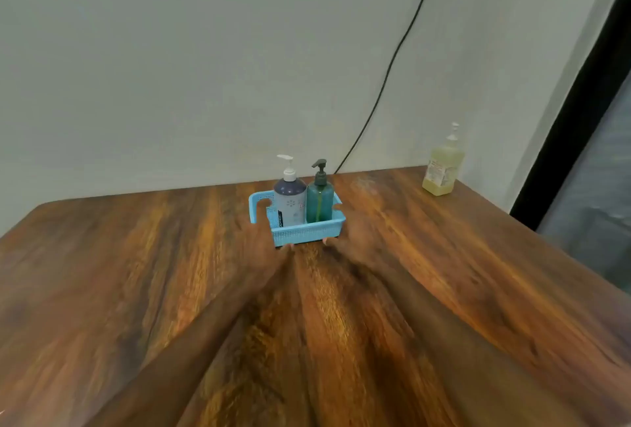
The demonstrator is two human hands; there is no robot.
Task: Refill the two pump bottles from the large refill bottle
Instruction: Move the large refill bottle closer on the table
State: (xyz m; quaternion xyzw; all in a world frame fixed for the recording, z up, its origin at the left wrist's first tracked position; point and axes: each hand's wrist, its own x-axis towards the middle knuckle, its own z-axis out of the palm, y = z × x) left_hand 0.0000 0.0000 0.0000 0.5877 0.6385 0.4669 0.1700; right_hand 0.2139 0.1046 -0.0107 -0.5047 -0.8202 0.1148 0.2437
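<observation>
Pale wall [170,51] backs a wide wood-grain surface [136,290]. Its far edge runs just behind the bottles and its right edge drops off beside a dark frame [577,112]. Bare wood spreads to the near side and the left, which looks like the safest room for pouring. Both hands are blurred: the left hand [264,244] and right hand [353,239] sit at the near corners of a small blue basket [304,232], and I cannot tell whether they grip it or only touch it. The basket is thin perforated plastic, likely to flex and slide, so its side handles seem the best hold. Well apart, near the far right corner, stands the large refill bottle [442,170], mostly full of yellowish liquid. It is probably heavy and smooth, best taken round the body. Upright in the basket, side by side, are the white-pump bottle [290,201] and the green bottle [320,203], both tall and easily tipped. A black cable [392,61] hangs behind.
</observation>
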